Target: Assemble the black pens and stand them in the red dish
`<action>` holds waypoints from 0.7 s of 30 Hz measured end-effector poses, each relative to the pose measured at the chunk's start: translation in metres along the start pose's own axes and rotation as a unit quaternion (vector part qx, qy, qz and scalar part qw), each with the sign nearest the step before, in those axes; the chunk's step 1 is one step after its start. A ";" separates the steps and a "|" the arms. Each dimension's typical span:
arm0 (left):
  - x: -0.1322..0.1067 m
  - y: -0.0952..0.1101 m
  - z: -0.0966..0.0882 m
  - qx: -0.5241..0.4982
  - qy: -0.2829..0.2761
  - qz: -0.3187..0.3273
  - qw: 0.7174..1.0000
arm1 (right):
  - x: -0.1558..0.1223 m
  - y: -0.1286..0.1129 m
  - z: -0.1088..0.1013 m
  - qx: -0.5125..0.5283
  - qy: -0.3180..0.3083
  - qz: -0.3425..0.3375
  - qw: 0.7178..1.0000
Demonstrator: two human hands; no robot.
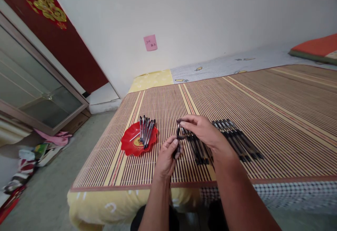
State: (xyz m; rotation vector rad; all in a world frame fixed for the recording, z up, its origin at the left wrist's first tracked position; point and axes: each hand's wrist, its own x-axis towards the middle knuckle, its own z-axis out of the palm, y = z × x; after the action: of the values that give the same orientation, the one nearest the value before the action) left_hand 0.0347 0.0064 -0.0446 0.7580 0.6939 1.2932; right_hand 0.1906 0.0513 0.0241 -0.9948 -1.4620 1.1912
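Two hands on one pen above a striped mat

A white wall (pixel 184 17) stands behind everything. Below it a striped mat (pixel 155 108) spreads over the bed, with a patterned sheet (pixel 152 80) showing past its edges. At the left are a glass-fronted cabinet (pixel 42 94) and a dark red door (pixel 65 52) bearing a gold ornament (pixel 48 6); at the far right lies an orange cloth (pixel 316 47).

Both hands are over the near part of the mat. The right hand (pixel 201 127) reaches in with its thumb and forefinger pinched together at the pen's upper end. The left hand (pixel 167 154) is curled around the lower part, thumb pressed against it.

A red plate (pixel 126 145) sits left of the hands, with a bundle of pens (pixel 147 131) leaning across its rim. To the right, black pens lie side by side in two groups: a near group (pixel 196 150), partly hidden by the right hand, and a far group (pixel 243 143) beyond the forearm.

A pink note (pixel 150 43) is on the wall. The held pen (pixel 178 130) stands roughly upright between the hands, dark, with finer details too small to tell.
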 end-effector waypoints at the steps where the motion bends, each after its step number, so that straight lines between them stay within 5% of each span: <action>1: 0.000 0.000 0.000 0.002 -0.002 0.001 1.000 | 0.000 0.000 0.000 -0.007 -0.005 0.000 1.000; 21: -0.003 0.005 0.005 0.051 -0.056 -0.038 0.996 | -0.001 0.000 -0.005 -0.034 0.010 -0.006 0.999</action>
State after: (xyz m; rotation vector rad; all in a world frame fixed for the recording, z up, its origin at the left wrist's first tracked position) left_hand 0.0353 0.0038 -0.0381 0.8728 0.6957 1.1450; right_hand 0.1956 0.0511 0.0238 -1.0400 -1.4996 1.1250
